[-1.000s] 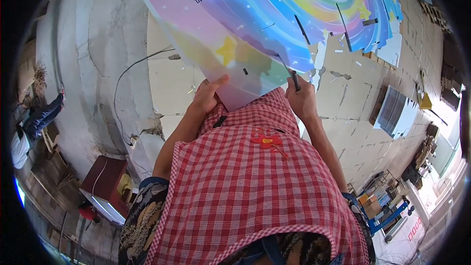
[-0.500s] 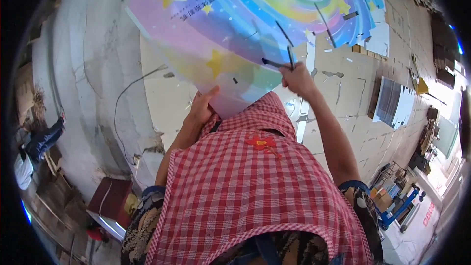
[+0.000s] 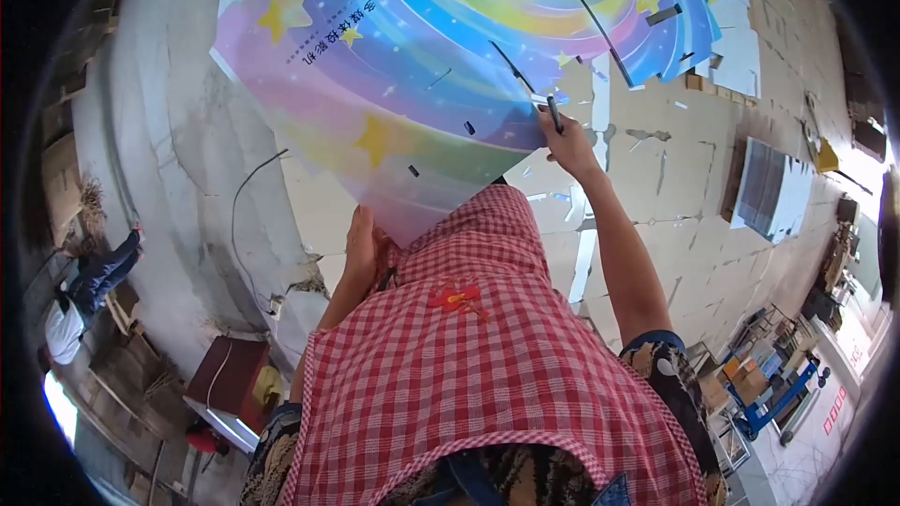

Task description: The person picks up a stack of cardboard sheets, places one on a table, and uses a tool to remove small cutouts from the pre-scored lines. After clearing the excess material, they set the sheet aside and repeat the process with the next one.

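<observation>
A large printed sheet (image 3: 441,84) with a rainbow swirl, yellow stars and dark lettering spans the upper middle, with several slots cut in it. My left hand (image 3: 361,242) grips the sheet's near corner, beside the red checked apron (image 3: 469,319). At the sheet's right edge, my right hand (image 3: 566,142) is closed around a dark, slim tool (image 3: 554,114), perhaps a knife or pen. Its tip is close to the edge of the sheet.
Cardboard (image 3: 656,169) with cut marks and scraps lies beneath. A stack of sheets (image 3: 773,189) is at right, a blue cart (image 3: 783,398) at lower right, a dark red box (image 3: 223,375) at lower left. Another person (image 3: 94,290) is at far left.
The view has shifted. The sheet's left part and my left hand sit lower and further left. A dark piece that stuck out left of my right hand no longer shows there.
</observation>
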A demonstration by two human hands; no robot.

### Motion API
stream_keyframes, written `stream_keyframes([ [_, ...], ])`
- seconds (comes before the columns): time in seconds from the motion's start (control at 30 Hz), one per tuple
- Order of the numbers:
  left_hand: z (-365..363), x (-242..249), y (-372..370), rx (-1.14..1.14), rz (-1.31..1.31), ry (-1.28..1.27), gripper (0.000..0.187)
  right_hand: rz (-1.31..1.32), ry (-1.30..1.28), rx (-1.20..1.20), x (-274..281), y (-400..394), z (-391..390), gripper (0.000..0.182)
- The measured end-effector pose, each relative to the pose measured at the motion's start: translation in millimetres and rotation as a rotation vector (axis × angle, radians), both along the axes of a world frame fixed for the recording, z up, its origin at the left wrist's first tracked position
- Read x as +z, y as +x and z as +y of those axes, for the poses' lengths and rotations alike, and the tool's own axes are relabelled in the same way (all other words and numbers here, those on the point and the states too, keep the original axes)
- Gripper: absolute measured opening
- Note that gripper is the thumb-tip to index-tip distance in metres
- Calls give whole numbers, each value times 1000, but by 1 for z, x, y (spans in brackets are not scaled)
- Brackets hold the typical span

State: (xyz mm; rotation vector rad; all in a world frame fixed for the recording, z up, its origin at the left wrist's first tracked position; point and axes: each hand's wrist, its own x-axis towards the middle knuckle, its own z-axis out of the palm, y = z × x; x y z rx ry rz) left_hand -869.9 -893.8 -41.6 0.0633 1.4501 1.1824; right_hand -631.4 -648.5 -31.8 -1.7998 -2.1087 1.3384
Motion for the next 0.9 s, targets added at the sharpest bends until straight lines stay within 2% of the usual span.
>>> stream_keyframes([
  [0.07,-6,-17,10,246,-259,2,46,78,-216,-21,7,-9,5,29],
  [0.1,-2,-15,16,251,-245,-1,46,91,-222,-15,5,-6,7,29],
  [0.2,9,-9,34,64,438,-331,39,133,-246,-2,3,-4,6,30],
  [0.27,17,9,43,180,463,-336,39,173,-121,8,21,0,6,27],
  [0.3,16,16,49,256,452,-332,38,215,-228,17,19,5,9,26],
  [0.33,16,17,52,206,494,-326,39,165,-300,-33,33,-2,10,26],
  [0.37,17,16,55,155,525,-317,40,150,-303,-54,26,2,11,29],
  [0.4,16,4,61,230,534,-329,40,126,-291,-77,14,4,12,32],
  [0.47,15,-26,71,268,364,-299,41,101,-288,-71,8,1,13,34],
  [0.5,20,-16,65,331,346,-290,41,110,-270,-67,7,2,13,33],
  [0.57,30,43,49,249,387,-193,44,85,-229,-4,11,13,16,33],
  [0.6,27,52,41,207,402,-147,45,73,-264,-20,12,13,18,32],
  [0.67,7,19,33,346,437,-77,45,34,-270,4,10,12,19,31],
  [0.7,2,2,29,427,499,-24,46,46,-297,-72,8,12,18,29],
  [0.73,3,-8,23,475,464,-19,46,56,-319,-151,9,11,19,29],
  [0.77,7,-17,18,541,401,51,45,21,-295,-115,11,13,21,29],
  [0.83,12,-32,5,664,278,199,45,38,-381,-187,18,5,20,28],
  [0.87,17,-37,1,698,251,207,45,10,-359,-163,21,-1,22,28],
  [0.9,24,-41,-3,698,215,255,43,-21,-426,-236,22,-6,22,28],
])
